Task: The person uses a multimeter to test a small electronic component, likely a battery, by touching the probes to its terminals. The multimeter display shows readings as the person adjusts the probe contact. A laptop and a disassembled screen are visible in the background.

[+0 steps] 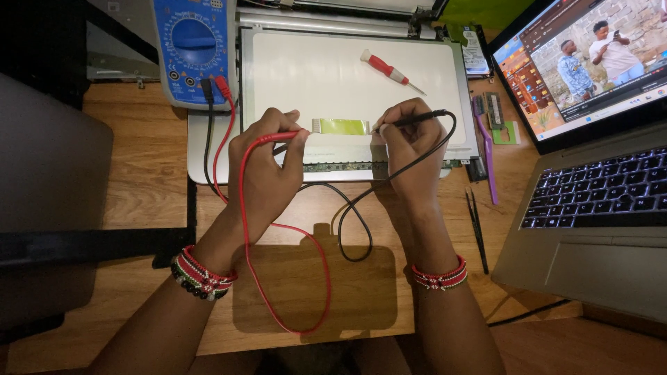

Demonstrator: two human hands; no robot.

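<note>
My left hand (pixel 267 167) grips a red test probe (pixel 281 136), its tip touching the left end of a short yellow-green flat ribbon cable (pixel 342 126). My right hand (pixel 410 149) grips a black test probe (pixel 417 118), its tip on the cable's right end. The cable lies on the white back of a bare display panel (pixel 333 76). Red and black leads (pixel 306 243) loop over the wooden desk and run up to a blue multimeter (pixel 196 48) at the top left.
A red-handled screwdriver (pixel 389 71) rests on the panel. An open laptop (pixel 597 173) with a lit screen stands at the right. Black tweezers (pixel 476 229), a purple pry tool (pixel 486 153) and small circuit boards (pixel 495 111) lie between. A closed grey laptop (pixel 48 160) sits left.
</note>
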